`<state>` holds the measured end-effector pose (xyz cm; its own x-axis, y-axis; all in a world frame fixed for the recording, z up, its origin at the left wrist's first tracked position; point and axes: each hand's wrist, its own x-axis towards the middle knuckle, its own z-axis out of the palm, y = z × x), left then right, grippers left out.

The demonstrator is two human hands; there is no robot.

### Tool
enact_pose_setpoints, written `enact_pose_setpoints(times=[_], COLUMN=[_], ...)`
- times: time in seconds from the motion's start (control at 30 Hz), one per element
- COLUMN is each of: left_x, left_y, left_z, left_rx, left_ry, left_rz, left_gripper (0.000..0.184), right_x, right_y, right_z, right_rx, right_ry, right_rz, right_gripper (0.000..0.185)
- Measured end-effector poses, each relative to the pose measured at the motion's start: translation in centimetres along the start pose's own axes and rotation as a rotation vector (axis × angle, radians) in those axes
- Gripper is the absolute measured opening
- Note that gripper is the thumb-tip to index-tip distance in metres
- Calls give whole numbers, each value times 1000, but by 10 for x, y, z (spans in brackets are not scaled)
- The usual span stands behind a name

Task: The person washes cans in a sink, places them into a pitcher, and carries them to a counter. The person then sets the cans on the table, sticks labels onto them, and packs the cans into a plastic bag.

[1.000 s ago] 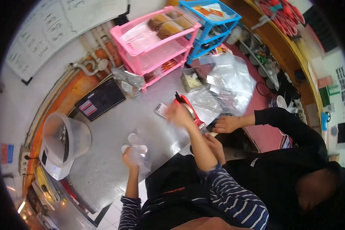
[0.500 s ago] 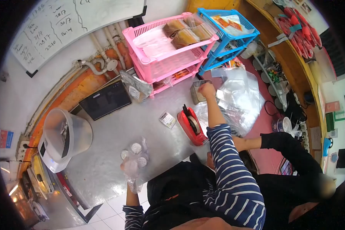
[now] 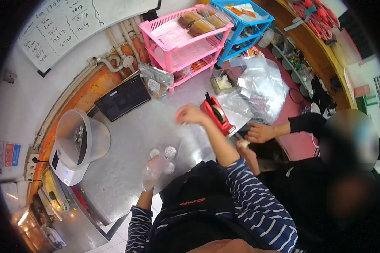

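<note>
My left hand (image 3: pixel 153 169) is closed on a clear plastic bag on the metal table (image 3: pixel 126 168). Round silver-topped pieces (image 3: pixel 170 152) show at its fingers, under or in the plastic. Over the table, my right hand (image 3: pixel 190 114) is blurred by motion, so its fingers cannot be made out. It hovers just left of a red tape dispenser (image 3: pixel 217 114). Behind the dispenser stands a small clear container (image 3: pixel 223 81) with pale pieces inside.
A co-worker's hand (image 3: pixel 259 133) is right of the dispenser, near clear plastic bags (image 3: pixel 264 88). Pink (image 3: pixel 169 55) and blue (image 3: pixel 245 42) racks stand behind. Further left are a tablet (image 3: pixel 122 98) and a clear tub (image 3: pixel 95 139) on a white scale (image 3: pixel 67 170).
My right hand has moved from the small container to the left side of the dispenser. The small printed label seen there earlier no longer shows. My left hand stays at the bag.
</note>
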<state>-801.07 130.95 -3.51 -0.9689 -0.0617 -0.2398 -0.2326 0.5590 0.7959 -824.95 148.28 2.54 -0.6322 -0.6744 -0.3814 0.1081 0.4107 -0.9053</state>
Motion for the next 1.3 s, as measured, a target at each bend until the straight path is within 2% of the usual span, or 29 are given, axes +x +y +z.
enact_pose_setpoints(times=[0.03,0.1,0.2,0.23,0.27,0.33,0.4,0.43,0.53,0.6,0.63,0.67,0.7,0.73,0.77,0.8,0.83,0.9,0.93,0.97,1.0,1.03,1.07,1.1,1.13,1.2,1.23,1.3], left_x=[2,3,11,11,11,13,13,13,12,21,34,44,50,56,59,49,41,47,43,37,32,24,15,9,1,-12,-16,-19], left_y=[-1,-11,-30,-30,-30,-27,-20,-13,5,-18,-55,-85,-105,-123,-133,-88,-33,-39,-47,-53,-60,-56,-43,-30,-8,29,25,12], left_z=[-3,-2,8,6,5,0,-9,-16,-35,-36,-25,-11,2,14,14,-7,-25,-23,-14,-5,2,1,-6,-11,-12,-5,1,14], left_rx=[-16,-24,-234,-216,-188,-89,68,158,377,414,391,364,363,192,16,-83,-183,-134,-146,-125,-95,-94,57,212,220,557,559,455], left_ry=[-5,-21,71,62,48,-3,-106,-172,-370,-415,-376,-334,-331,-409,-471,-542,-606,-657,-631,-468,-306,-289,-182,-81,-86,574,566,677], left_rz=[-13,-13,48,63,79,126,187,221,293,293,409,523,506,239,-33,-109,-185,-295,-317,-165,-15,-37,117,276,265,325,322,-31], left_gripper=[22,22,23,24,24,25,25,26,27,27,31,35,35,40,46,51,56,57,57,51,46,46,37,28,28,17,17,17], right_x=[7,-3,-22,-32,-41,-57,-68,-70,-79,-89,-92,-96,-101,-105,-108,-108,-107,-99,-89,-83,-80,-77,-76,-76,-74,-69,-70,-71], right_y=[2,-12,3,8,13,24,35,41,53,47,43,37,29,22,18,19,21,26,37,41,46,48,50,54,61,80,78,73], right_z=[29,71,106,113,118,123,132,134,138,124,119,116,113,112,114,120,130,156,171,184,193,201,208,213,222,235,235,233], right_rx=[-140,-104,-70,119,306,369,670,673,613,1,-277,-271,-481,-689,-640,-531,-452,-367,-275,-177,-173,-229,-283,-350,-338,-289,-285,-267], right_ry=[-179,-456,-339,-236,-134,-76,103,112,160,136,158,146,65,-22,-86,-146,-107,-96,160,413,382,492,608,664,657,870,868,854], right_rz=[-1,181,177,193,203,217,213,211,172,-73,-238,-239,-239,-244,-241,-265,-250,-248,-207,-157,-166,-121,-75,-139,-137,-246,-238,-383], right_gripper=[14,12,8,7,7,8,9,9,8,8,8,8,7,7,6,5,6,6,9,12,12,12,14,13,13,12,12,13])
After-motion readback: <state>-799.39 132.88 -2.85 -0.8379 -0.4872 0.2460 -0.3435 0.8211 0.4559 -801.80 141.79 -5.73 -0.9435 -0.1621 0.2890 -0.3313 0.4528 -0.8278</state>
